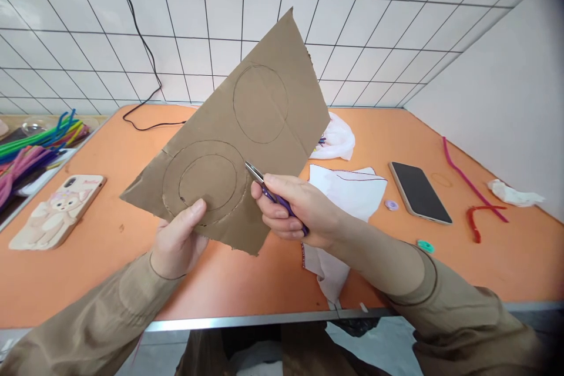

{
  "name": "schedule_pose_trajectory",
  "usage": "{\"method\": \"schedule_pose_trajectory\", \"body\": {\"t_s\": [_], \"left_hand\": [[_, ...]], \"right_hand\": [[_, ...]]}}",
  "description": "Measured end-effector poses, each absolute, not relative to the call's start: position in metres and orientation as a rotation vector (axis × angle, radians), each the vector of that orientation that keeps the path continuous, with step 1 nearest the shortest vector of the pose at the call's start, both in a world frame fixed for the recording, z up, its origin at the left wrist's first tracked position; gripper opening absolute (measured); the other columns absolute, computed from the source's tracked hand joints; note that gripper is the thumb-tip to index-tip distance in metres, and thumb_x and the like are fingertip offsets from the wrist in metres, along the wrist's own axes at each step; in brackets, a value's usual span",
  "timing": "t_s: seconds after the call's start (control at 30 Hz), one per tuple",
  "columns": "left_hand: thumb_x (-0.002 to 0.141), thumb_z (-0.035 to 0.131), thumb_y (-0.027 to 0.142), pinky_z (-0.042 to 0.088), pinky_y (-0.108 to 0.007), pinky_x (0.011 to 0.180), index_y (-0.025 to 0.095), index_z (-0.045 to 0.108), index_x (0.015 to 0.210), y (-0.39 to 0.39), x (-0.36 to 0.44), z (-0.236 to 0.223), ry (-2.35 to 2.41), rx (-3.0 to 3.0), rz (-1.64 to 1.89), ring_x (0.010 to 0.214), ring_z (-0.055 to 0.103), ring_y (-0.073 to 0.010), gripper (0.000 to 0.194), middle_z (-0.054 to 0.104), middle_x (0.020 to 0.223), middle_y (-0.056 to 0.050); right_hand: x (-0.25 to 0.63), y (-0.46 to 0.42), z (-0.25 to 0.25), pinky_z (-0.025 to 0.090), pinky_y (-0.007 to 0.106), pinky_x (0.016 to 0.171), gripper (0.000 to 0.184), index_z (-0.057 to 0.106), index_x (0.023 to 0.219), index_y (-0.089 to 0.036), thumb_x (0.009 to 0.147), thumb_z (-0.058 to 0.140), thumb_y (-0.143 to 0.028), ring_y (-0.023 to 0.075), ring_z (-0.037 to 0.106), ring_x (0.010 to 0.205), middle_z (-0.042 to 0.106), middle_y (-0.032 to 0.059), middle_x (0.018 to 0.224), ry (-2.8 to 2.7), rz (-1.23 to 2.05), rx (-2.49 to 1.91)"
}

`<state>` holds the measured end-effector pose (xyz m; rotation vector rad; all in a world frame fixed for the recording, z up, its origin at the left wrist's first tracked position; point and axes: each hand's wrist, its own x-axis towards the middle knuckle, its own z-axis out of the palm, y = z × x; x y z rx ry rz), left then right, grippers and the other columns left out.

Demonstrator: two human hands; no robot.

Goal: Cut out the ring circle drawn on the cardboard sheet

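Table (229,294): orange, beneath | Cardboard (238,147): raised above table, tilted, drawn circles (261,104) on it | Left hand (177,244): gripping cardboard's lower edge, thumb on top | Right hand (304,208): closed around scissors (256,174), blades at the largest circle's line

Head cam looks fwd & down, close abv tbl (264,285), twd wall (374,29).

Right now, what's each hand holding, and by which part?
Left hand: brown cardboard sheet with drawn circles, by its lower edge, thumb on top. Right hand: purple-handled, metal-tipped tool, probably scissors, by the handle.
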<state>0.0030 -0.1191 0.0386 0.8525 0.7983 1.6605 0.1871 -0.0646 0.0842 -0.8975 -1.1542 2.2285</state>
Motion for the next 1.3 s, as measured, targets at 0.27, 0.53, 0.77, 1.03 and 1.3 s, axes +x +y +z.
{"method": "schedule_pose_trajectory", "body": {"t_s": [0.27, 0.53, 0.77, 1.03, 1.3], "left_hand": [[0.075, 0.077, 0.032, 0.057, -0.046, 0.093, 0.033, 0.067, 0.119, -0.118, 0.004, 0.04, 0.817, 0.833, 1.673, 0.124, 0.058, -0.0329, 0.045, 0.074, 0.113, -0.002], [0.078, 0.071, 0.027, 0.057, -0.048, 0.093, 0.03, 0.067, 0.12, -0.11, 0.006, 0.045, 0.806, 0.73, 1.695, 0.122, 0.059, -0.0332, 0.042, 0.073, 0.116, -0.004], [0.079, 0.072, 0.026, 0.055, -0.045, 0.096, 0.029, 0.069, 0.116, -0.109, 0.004, 0.043, 0.816, 0.773, 1.727, 0.119, 0.062, -0.0312, 0.038, 0.077, 0.103, -0.004], [0.076, 0.075, 0.027, 0.056, -0.041, 0.096, 0.026, 0.07, 0.114, -0.108, 0.003, 0.041, 0.792, 0.791, 1.755, 0.114, 0.065, -0.029, 0.038, 0.078, 0.098, -0.003], [0.074, 0.077, 0.029, 0.057, -0.046, 0.093, 0.03, 0.067, 0.12, -0.109, 0.0, 0.04, 0.817, 0.898, 1.74, 0.113, 0.065, -0.0324, 0.048, 0.076, 0.105, -0.004]], "right_hand": [[0.186, -0.063, 0.087, 0.014, 0.014, 0.032, 0.023, 0.047, 0.076, -0.02, 0.093, 0.042, -0.034, 0.0036, 0.018, 0.035, 0.033, -0.0098, 0.048, -1.195, 2.207, -0.919], [0.184, -0.064, 0.078, 0.016, 0.015, 0.033, 0.022, 0.051, 0.076, -0.019, 0.092, 0.045, -0.033, 0.0034, 0.021, 0.034, 0.036, -0.0093, 0.047, -1.179, 2.138, -0.92], [0.185, -0.065, 0.081, 0.019, 0.015, 0.034, 0.026, 0.055, 0.08, -0.018, 0.095, 0.042, -0.034, 0.0033, 0.022, 0.035, 0.038, -0.0086, 0.05, -1.113, 2.161, -0.86], [0.188, -0.061, 0.084, 0.019, 0.014, 0.033, 0.03, 0.056, 0.08, -0.017, 0.096, 0.04, -0.037, 0.0027, 0.02, 0.035, 0.036, -0.0086, 0.049, -1.056, 2.27, -0.873], [0.187, -0.062, 0.088, 0.019, 0.012, 0.031, 0.031, 0.056, 0.078, -0.016, 0.097, 0.039, -0.035, 0.0026, 0.018, 0.035, 0.034, -0.009, 0.047, -1.026, 2.282, -0.876]]}}
